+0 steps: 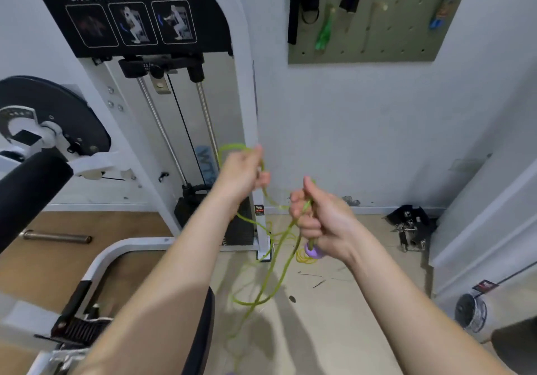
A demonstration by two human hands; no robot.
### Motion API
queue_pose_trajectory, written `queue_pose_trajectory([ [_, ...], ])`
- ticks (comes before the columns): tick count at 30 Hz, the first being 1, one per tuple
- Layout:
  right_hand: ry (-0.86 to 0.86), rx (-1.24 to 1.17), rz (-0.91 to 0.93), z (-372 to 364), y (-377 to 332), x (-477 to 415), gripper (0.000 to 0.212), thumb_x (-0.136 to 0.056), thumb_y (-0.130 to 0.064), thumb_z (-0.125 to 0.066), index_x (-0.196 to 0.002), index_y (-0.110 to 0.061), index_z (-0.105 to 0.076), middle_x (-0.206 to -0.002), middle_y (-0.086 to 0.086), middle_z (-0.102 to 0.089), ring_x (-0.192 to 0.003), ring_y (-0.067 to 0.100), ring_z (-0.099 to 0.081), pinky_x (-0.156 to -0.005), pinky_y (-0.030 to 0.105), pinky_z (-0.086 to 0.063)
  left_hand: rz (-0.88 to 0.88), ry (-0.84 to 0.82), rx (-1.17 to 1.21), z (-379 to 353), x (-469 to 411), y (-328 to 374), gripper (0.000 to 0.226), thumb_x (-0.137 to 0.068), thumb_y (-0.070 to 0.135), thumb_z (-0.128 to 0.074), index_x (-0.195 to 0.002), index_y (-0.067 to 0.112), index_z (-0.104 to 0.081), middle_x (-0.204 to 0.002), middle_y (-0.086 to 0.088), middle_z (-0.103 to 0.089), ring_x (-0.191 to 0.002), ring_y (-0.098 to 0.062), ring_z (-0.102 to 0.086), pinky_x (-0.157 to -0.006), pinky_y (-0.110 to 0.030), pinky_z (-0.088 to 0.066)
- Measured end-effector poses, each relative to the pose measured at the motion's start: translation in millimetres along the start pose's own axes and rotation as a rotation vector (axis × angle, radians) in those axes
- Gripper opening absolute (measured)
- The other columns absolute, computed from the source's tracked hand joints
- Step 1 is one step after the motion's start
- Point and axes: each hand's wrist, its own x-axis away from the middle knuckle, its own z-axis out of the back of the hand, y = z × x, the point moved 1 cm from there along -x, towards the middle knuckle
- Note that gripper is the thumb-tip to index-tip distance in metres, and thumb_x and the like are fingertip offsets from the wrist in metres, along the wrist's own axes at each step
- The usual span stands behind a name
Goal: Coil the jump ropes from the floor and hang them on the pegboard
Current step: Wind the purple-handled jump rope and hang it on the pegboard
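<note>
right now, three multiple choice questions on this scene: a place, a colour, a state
1. Where is the yellow rope? A on the floor by the machine B on a peg C in a hand
2. The handle below the right hand is: A red B purple C black
3. The green rope from that handle is: A all on the floor B gripped by both hands C hung up
Answers: A, it lies by the machine; B, purple shows under the fist; B, the left hand curls round it.
</note>
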Motion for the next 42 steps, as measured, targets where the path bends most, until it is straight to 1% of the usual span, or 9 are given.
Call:
queue_pose_trajectory([
  [3, -0.06, -0.173, -0.005, -11, -32, -12, 0.041, -0.102, -0.044, -0.034, -0.073, -0.016, -0.046, -0.047, -0.003, -0.048, -0.025, 0.0, -0.023, -0.028, 0.012, -0.01, 0.062, -0.123, -0.222, 2, 38, -36, 0.045, -0.094, 0.051, -0.045, -0.089, 0.009, -0.061, -0.094, -0.009, -0.061, -0.078, -0.018, -0.065, -0.084, -0.041, -0.055],
  [6, -0.147, -0.317, -0.031, -17, -56, -22, 0.042, -0.103, -0.043, -0.029, -0.074, -0.017, -0.044, -0.048, -0.006, -0.05, -0.024, 0.0, -0.026, -0.029, 0.011, -0.009, 0.088, -0.388, -0.046, 1, 68, -45, 0.053, -0.091, 0.058, -0.044, -0.1, 0.014, -0.073, -0.105, -0.005, -0.072, -0.1, -0.018, -0.068, -0.091, -0.031, -0.052],
  [11, -0.147, -0.441, -0.044, -12, -85, -33, 0.046, -0.104, -0.04, -0.025, -0.079, -0.01, -0.049, -0.052, -0.002, -0.058, -0.023, 0.003, -0.029, -0.026, 0.014, -0.013, -0.032, -0.444, -0.08, -7, 76, -49, 0.021, -0.099, 0.018, -0.048, -0.086, 0.01, -0.063, -0.087, -0.011, -0.073, -0.084, -0.018, -0.064, -0.075, -0.026, -0.048],
  [15, -0.139, -0.612, 0.001, 13, -110, -32, 0.065, -0.104, -0.043, -0.023, -0.072, 0.001, -0.059, -0.06, -0.002, -0.054, -0.024, 0.006, -0.03, -0.025, 0.016, -0.013, 0.037, -0.581, -0.234, -11, 71, -53, 0.031, -0.101, 0.03, -0.041, -0.08, 0.012, -0.055, -0.079, -0.011, -0.069, -0.077, -0.023, -0.058, -0.066, -0.027, -0.048],
  [23, -0.007, -0.867, 0.29, 60, -168, -21, 0.061, -0.106, -0.038, -0.022, -0.082, 0.007, -0.056, -0.066, 0.013, -0.062, -0.026, 0.008, -0.028, -0.025, 0.015, -0.012, 0.123, -0.897, -0.758, -44, 63, -101, 0.019, -0.095, 0.018, -0.054, -0.08, 0.022, -0.066, -0.079, 0.013, -0.068, -0.072, 0.004, -0.058, -0.079, -0.023, -0.046],
  [26, 0.099, -0.65, 0.311, 70, -174, -22, 0.054, -0.104, -0.045, -0.019, -0.11, 0.001, -0.048, -0.087, 0.015, -0.068, -0.031, 0.007, -0.031, -0.025, 0.013, -0.016, 0.229, -0.644, -0.376, -63, 58, -108, 0.025, -0.101, 0.018, -0.044, -0.083, 0.011, -0.06, -0.086, -0.004, -0.071, -0.08, -0.018, -0.063, -0.079, -0.031, -0.054],
  [32, 0.43, 0.093, 0.101, 85, -110, -23, 0.034, -0.105, -0.034, -0.035, -0.105, -0.002, -0.046, -0.075, 0.009, -0.038, -0.042, 0.025, -0.063, -0.03, 0.012, -0.032, 0.129, -0.275, 0.467, -87, 29, -19, 0.025, -0.103, 0.021, -0.036, -0.086, 0.009, -0.051, -0.066, -0.005, -0.071, -0.06, -0.016, -0.07, -0.05, -0.02, -0.055],
  [37, -0.073, 0.23, -0.134, 87, -55, 6, 0.053, -0.101, -0.047, -0.028, -0.116, -0.01, -0.063, -0.105, 0.015, -0.072, -0.089, 0.024, -0.072, -0.038, 0.016, -0.029, 0.065, -0.173, 0.801, -97, -8, 42, 0.026, -0.104, 0.019, -0.032, -0.086, 0.008, -0.048, -0.059, -0.008, -0.068, -0.055, -0.018, -0.07, -0.045, -0.019, -0.053],
  [42, -0.327, 0.076, -0.097, 84, -15, 29, 0.054, -0.091, -0.055, -0.034, -0.091, -0.017, -0.073, -0.067, 0.006, -0.064, -0.084, 0.028, -0.07, -0.078, 0.037, -0.043, 0.062, -0.057, 1.037, -96, -41, 52, 0.028, -0.105, 0.019, -0.028, -0.087, 0.005, -0.043, -0.065, -0.018, -0.067, -0.051, -0.024, -0.069, -0.046, -0.024, -0.055],
])
